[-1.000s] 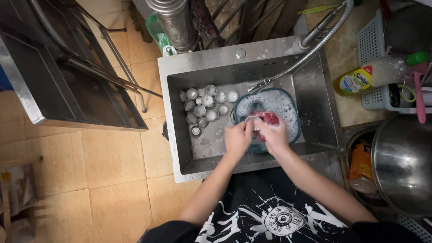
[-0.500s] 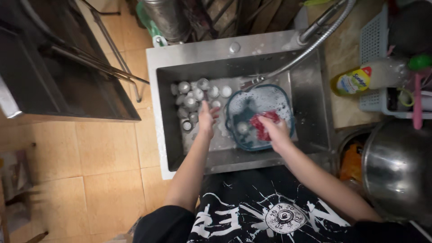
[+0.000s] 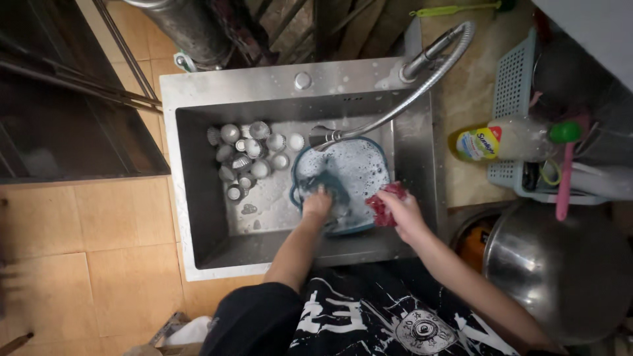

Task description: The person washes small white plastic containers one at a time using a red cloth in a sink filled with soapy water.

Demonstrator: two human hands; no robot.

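Note:
I stand over a steel sink [image 3: 198,198]. In it sits a blue basin [image 3: 377,151] full of soapy foam. My left hand [image 3: 318,204] reaches into the basin's near left part, fingers down in the suds; what it grips is hidden. My right hand [image 3: 403,212] is at the basin's right rim, closed on a red scrubbing cloth [image 3: 384,203]. Several small metal moulds [image 3: 247,158] lie in a heap on the sink floor left of the basin. A flexible tap hose [image 3: 409,99] curves down to the basin's far edge.
A dish soap bottle with a green cap [image 3: 508,140] lies on the counter at the right beside a blue plastic basket [image 3: 514,86]. A large steel bowl [image 3: 567,270] sits at the lower right. Tiled floor [image 3: 86,264] lies to the left, a dark metal frame [image 3: 72,118] beyond it.
My left hand has left the moulds and gone into the foamy basin. My right hand has drawn the red cloth from inside the basin to its right rim.

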